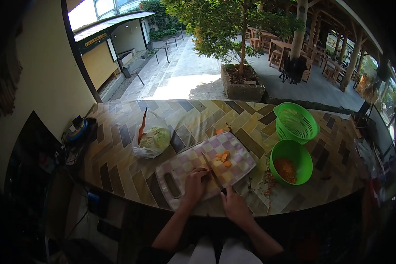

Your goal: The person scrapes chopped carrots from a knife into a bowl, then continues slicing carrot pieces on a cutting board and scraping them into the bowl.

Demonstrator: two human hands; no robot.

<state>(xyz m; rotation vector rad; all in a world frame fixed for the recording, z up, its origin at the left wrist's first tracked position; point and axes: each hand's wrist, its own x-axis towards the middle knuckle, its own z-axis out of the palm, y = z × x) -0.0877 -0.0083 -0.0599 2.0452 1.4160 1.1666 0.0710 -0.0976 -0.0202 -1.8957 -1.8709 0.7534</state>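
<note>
A knife [212, 170] is in my right hand [236, 204], its fingers wrapped round the dark handle, the blade angled away over the checkered cutting board [187, 155]. My left hand [195, 184] is closed at the blade's left side, fingers curled down on the board. A bit of orange shows at its fingertips, apparently carrot; the hand hides most of it. Just right of the blade lie several cut carrot pieces [225, 155].
A cabbage [155, 138] sits in a plastic bag at the left, with a thin reddish-orange strip beside it. To the right stand a green colander [296, 123] and a green bowl [304, 163] holding orange shreds. Peelings [268, 181] lie beside the board.
</note>
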